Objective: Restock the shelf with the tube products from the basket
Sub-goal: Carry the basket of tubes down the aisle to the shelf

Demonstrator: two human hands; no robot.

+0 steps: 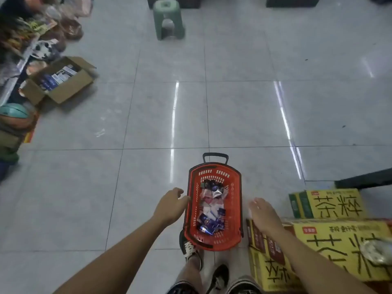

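Note:
A red plastic basket (237,200) with a black handle stands on the tiled floor just in front of my feet. Inside it lie several tube products (210,221) in dark blue, white and silver packs. My left hand (170,205) hovers at the basket's left rim, fingers apart, holding nothing; whether it touches the rim I cannot tell. My right hand (264,216) is stretched out just right of the basket, fingers apart and a little blurred, empty too. A shelf (12,66) with mixed goods runs along the far left edge.
Yellow drink cartons (331,203) are stacked on the floor at the right, close to my right arm. An open cardboard box (61,81) with blue packs sits by the left shelf. A green plastic stool (168,19) stands far ahead. Balls (16,117) lie low at the left.

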